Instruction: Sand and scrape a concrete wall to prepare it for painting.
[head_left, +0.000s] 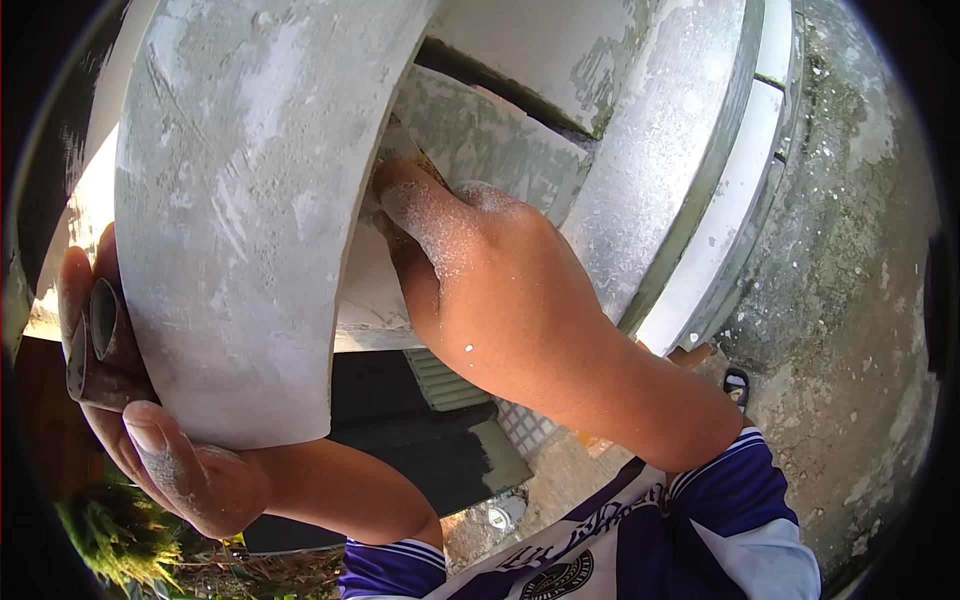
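Note:
My right hand (480, 255), dusted with white powder, pinches a small sheet of abrasive paper or a thin scraper (416, 154); which one I cannot tell. It works close to the inner edge of a grey-white plastered curved panel (247, 187), and its fingertips are partly hidden there. At the lower left my left hand (180, 457) is wrapped around a dark piece with two tube-like openings (109, 345), beside the panel's outer edge. Its thumb lies near the panel's lower corner, with powder on the skin.
Behind my right hand is a patchy plastered recess (487, 127). A curved ledge (660, 135) with white strips runs down the right, beside a stained concrete surface (840, 262). A dark panel (420, 427) and a green plant (120, 532) show below.

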